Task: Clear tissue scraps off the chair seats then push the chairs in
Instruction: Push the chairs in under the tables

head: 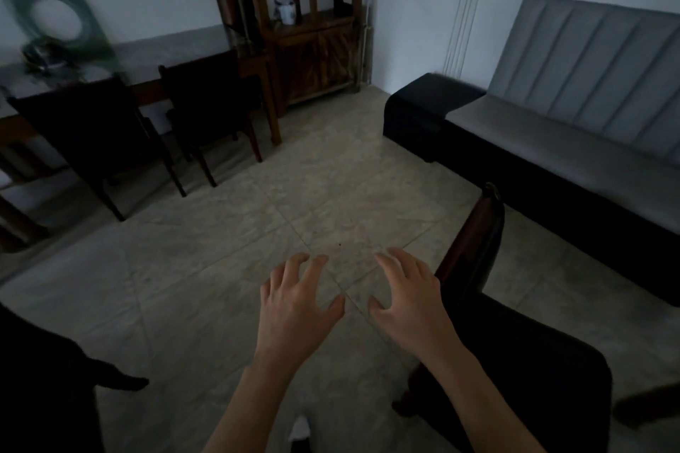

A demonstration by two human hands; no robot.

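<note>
a: both hands out over the tiled floor point(220, 287), left hand point(294, 305) and right hand point(408, 302) side by side, fingers spread, loosely bent, holding nothing.

b: and the chairs?

a: nearest chair point(489, 324) sits just right of the right hand. two more chairs point(92, 132) stand at the table point(154, 59), far left.

b: any tissue?

a: too dim; a whitish bit point(300, 428) low between the forearms, maybe.

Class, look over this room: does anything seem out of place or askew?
Yes. One dark chair stands alone mid-floor near the sofa, away from the table where two chairs sit. Both hands, left and right, are empty.
</note>
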